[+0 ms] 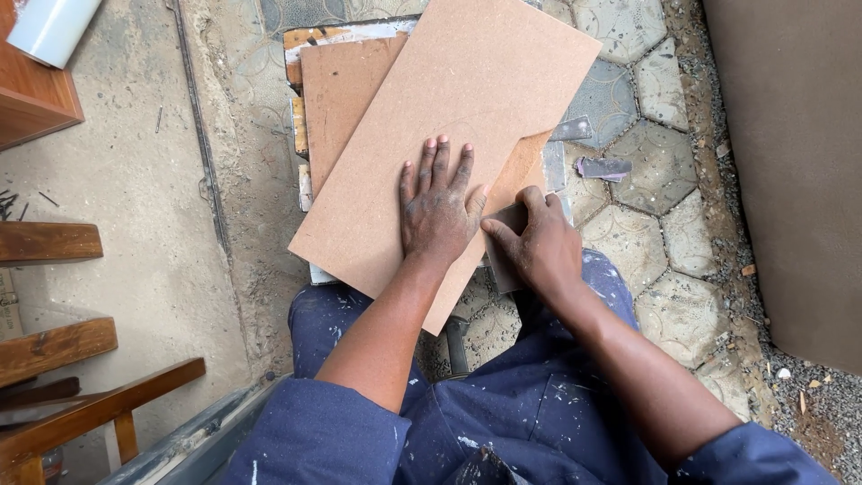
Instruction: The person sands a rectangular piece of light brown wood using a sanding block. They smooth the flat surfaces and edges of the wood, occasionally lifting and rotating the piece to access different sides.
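A large tan fibreboard panel (pixel 449 108) lies tilted across a stack of smaller boards (pixel 337 99), its lower edge reaching over my knees. My left hand (pixel 437 208) is pressed flat on the panel, fingers spread. My right hand (pixel 539 244) sits at the panel's right edge, where a corner is cut away, and pinches a grey piece of sandpaper (pixel 509 218) against that edge. Both arms wear blue paint-flecked sleeves, and my blue trousers (pixel 539 395) fill the bottom of the view.
Used grey sandpaper scraps (pixel 603 167) lie on the hexagonal paving to the right. A brown sheet (pixel 790 162) covers the far right. Wooden furniture parts (pixel 54 341) and a white roll (pixel 49 29) stand on the left, over dusty concrete.
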